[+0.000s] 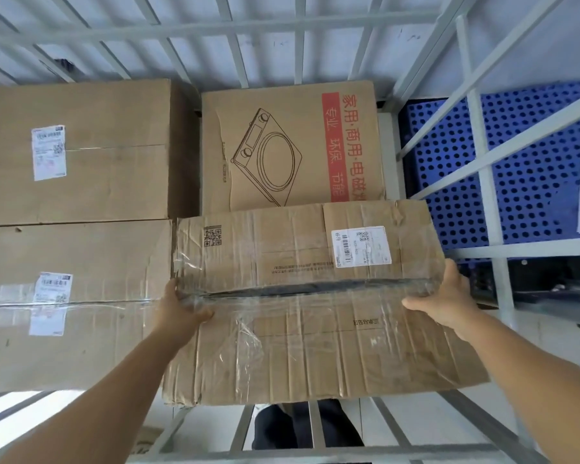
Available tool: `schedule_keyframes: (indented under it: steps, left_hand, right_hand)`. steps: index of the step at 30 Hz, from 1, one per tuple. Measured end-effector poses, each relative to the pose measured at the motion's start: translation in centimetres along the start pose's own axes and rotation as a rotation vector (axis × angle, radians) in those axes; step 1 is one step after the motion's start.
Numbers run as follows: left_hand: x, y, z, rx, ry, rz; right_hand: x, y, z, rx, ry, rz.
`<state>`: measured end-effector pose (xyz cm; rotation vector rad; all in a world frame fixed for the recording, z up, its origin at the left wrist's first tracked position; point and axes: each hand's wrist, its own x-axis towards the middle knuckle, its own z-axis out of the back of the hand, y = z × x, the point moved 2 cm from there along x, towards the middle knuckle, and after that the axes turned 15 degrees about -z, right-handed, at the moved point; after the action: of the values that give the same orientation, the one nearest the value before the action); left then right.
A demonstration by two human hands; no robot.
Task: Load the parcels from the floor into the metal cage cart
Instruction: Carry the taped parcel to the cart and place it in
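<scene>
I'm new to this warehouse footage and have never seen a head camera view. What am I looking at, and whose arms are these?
There is one picture, from a camera worn on a person's head, looking down. The arms are theirs. The left hand and right hand grip opposite ends of a crumpled taped parcel, holding it inside the white metal cage cart. Already in the cart are two large plain boxes and a box with a cooker drawing. A blue perforated pallet lies outside.

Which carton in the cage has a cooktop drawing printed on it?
The far right carton, behind the crumpled taped one held in both hands: it has a cooktop line drawing and a red text strip. The two left cartons carry only white labels.
</scene>
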<state>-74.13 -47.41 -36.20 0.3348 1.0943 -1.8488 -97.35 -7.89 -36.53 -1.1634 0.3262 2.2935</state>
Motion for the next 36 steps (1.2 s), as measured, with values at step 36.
schedule_keyframes:
  steps: [36]
  left_hand:
    - [-4.9, -5.0, -2.4, 0.677, 0.11, -0.336]
  right_hand:
    - [-7.2, -0.7, -2.3, -0.512, -0.274, 0.413]
